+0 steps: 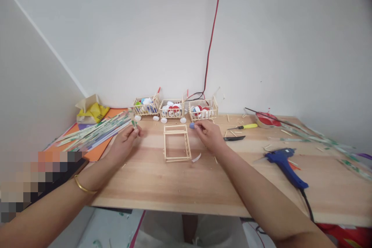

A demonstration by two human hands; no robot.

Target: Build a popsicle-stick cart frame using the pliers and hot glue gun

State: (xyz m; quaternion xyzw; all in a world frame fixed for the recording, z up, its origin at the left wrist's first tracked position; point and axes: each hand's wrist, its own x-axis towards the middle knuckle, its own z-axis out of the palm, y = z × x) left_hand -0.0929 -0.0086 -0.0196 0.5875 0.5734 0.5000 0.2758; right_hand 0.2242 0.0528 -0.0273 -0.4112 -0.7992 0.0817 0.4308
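Observation:
My left hand [128,137] is closed around the end of a narrow white-and-green strip [134,124], which looks like a paper stick wrapper. Between the thumb and fingers of my right hand [208,133] is a small blue piece [192,125], possibly a bottle cap. A rectangular frame of thin wooden sticks [187,149] rests on the table between my hands, touched by neither. Behind it stand three small stick carts, the left [147,111], middle [172,115] and right [215,109], loaded with coloured caps. White wheels show on the left and middle ones.
Wrapped sticks [95,133] lie piled on the left by a yellow packet [97,112]. On the right are a blue glue gun [287,166] with its cord, a yellow-handled tool [250,126], a black blade [235,138] and a red dish [269,120]. Stick scraps litter the wooden table [151,186].

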